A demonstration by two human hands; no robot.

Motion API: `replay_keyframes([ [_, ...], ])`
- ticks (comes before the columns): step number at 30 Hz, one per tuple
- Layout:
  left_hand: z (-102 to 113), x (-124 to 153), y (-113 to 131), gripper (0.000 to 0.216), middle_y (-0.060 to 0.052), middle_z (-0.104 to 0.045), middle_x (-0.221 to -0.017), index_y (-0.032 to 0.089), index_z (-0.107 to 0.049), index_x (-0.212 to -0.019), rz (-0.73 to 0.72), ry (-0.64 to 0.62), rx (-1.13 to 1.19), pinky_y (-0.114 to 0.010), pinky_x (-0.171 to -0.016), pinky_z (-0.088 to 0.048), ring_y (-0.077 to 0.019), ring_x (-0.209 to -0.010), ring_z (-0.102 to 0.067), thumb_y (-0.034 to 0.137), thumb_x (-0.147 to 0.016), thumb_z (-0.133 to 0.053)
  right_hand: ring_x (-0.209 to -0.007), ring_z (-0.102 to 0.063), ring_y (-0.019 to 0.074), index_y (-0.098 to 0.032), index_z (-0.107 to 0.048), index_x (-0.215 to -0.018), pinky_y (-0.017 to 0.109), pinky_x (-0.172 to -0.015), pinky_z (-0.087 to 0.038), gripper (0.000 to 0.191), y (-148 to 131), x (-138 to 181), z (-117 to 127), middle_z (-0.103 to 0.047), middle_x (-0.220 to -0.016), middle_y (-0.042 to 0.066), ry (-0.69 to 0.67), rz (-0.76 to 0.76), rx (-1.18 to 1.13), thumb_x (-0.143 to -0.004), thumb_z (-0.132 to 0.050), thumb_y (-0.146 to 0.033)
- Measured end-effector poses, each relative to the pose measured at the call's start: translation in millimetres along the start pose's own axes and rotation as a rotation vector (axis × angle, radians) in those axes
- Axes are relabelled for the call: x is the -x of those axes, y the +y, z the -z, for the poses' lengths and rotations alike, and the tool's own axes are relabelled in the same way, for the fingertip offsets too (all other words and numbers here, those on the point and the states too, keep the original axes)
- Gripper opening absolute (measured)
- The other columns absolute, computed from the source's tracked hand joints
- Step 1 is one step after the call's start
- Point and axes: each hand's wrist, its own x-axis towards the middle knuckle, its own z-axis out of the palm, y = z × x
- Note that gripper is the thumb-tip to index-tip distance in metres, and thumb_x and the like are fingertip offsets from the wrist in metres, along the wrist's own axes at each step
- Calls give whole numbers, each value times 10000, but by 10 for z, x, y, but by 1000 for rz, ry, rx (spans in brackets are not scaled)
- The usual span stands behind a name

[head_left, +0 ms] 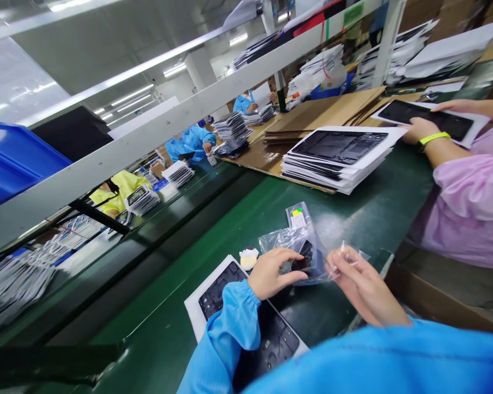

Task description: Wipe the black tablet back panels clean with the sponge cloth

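My left hand [273, 272] pinches a clear plastic bag [296, 249] holding small dark parts, fingers closed on its lower edge. My right hand [359, 282] grips the same bag's right side, fingers curled around the crinkled plastic. Both sleeves are blue. Under my left forearm lies a black panel on a white sheet [216, 295], flat on the green table [238, 219]. A small white object [248, 257] sits just left of my left hand. Another small clear packet with a yellow-green label [298, 218] lies behind the bag.
A stack of black panels on white sheets [339, 158] stands ahead on cardboard [312, 117]. A co-worker's arm in a pink sleeve [472, 186] holds a panel [429, 117] at the right. Other people in blue and yellow sit along the line. A metal rail [148, 131] crosses overhead.
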Motion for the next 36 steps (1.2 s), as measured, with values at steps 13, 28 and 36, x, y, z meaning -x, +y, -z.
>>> replay_keyframes([
  [13,-49,14,-41,284,-59,-698,-1062,218,-661,-1029,-31,34,5,-271,-770,-545,-195,-979,-643,393,-806,-658,-624,-408,114,-226,-549,-610,230,-604,-359,324,3,22,32,-481,-618,-50,5,0,27,-688,-757,-463],
  [28,-194,20,214,95,-12,-708,-754,157,-636,-933,-282,317,-888,-280,-538,-507,-164,-647,-638,130,-867,-573,-596,-402,93,-224,-550,-582,173,-545,-401,347,200,-7,-6,-475,-592,-61,99,-8,-114,-603,-817,-445],
  [36,192,341,816,166,-4,-732,-891,165,-608,-1027,-354,414,-760,-266,-648,-556,-146,-799,-663,120,-905,-506,-697,-508,100,-242,-634,-630,149,-581,-476,298,405,64,33,-575,-679,-51,253,-63,-225,-555,-836,-448],
])
